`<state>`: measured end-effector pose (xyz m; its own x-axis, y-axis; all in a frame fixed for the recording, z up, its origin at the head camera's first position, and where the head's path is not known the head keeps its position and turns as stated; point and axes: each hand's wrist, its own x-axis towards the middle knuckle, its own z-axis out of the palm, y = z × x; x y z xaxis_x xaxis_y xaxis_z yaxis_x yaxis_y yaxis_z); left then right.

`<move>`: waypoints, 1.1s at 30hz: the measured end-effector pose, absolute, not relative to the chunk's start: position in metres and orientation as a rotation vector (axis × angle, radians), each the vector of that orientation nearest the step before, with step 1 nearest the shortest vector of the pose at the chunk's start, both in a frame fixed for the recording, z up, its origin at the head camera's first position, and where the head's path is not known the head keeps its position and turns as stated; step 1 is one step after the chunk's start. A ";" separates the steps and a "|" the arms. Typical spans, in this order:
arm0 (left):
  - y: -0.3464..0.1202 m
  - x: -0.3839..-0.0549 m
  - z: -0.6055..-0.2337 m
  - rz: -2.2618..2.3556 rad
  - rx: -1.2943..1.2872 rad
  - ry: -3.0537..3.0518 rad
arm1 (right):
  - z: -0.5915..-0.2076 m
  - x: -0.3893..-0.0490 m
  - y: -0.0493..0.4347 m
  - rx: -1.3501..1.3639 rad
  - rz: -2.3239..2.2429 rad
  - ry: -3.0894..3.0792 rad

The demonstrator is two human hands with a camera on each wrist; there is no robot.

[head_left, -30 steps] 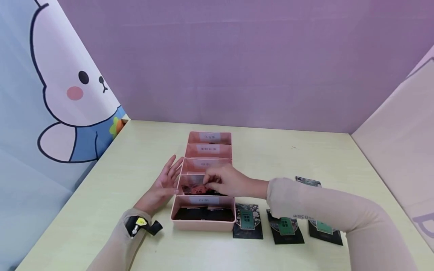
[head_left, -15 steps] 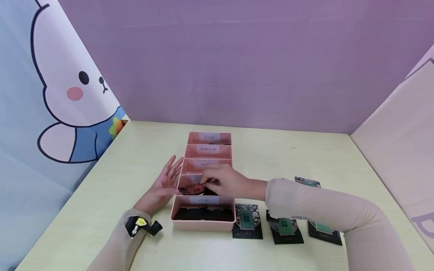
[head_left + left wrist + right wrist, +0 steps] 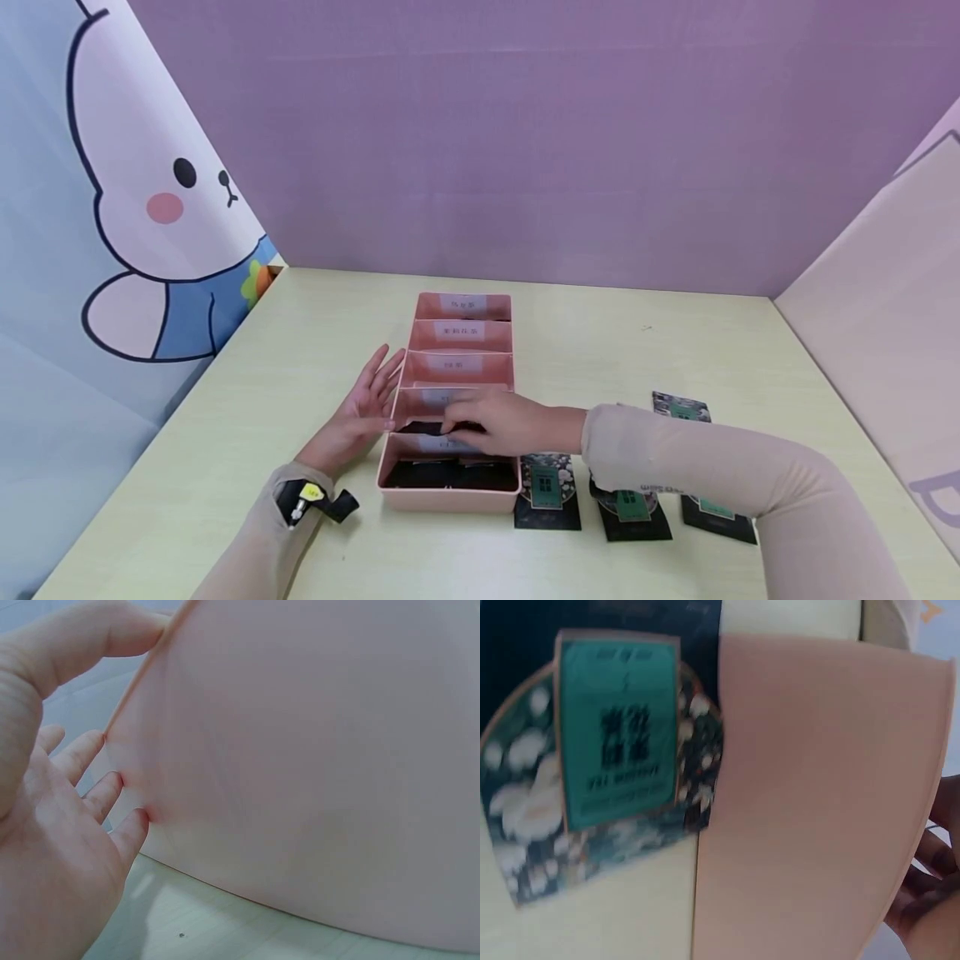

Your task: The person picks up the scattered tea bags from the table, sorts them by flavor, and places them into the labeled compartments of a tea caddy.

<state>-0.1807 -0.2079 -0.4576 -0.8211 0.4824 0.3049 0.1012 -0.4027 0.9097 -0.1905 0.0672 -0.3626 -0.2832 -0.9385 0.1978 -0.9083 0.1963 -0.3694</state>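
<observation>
- Five compartments in one row are counted in the long pink plastic box (image 3: 450, 500), which is set lengthwise on the pale wooden surface (image 3: 645, 333).
- Five pale rectangular labels (image 3: 460, 331) are carried inside it, one per compartment; the two nearest are partly covered by the right hand (image 3: 498, 417), and their print is hard to make out.
- One thin black packet (image 3: 422, 427) is seen in the second compartment from the near end; its edge is held between the right hand's bent fingers and thumb, though the fingertips are partly hidden.
- Two black packet backs (image 3: 414, 473) are seen lying side by side in the nearest compartment; whether more are stacked beneath cannot be told.
- Four dark flower-printed packets with green labels (image 3: 547, 492) are laid on the surface to the right of the box, one just beside its wall; three are partly covered by the one beige right sleeve (image 3: 697, 450).
- One left hand (image 3: 367, 417) is spread open with nothing grasped, its thumb rested at the rim and fingertips touched to the left wall.
- One packet is shown cut off and blurred in the right wrist view, where only shadowed fingers are seen past the rim.
</observation>
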 end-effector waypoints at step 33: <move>-0.208 -0.182 -0.460 2.335 0.905 1.503 | -0.334 -0.206 0.119 -2.089 -0.114 2.774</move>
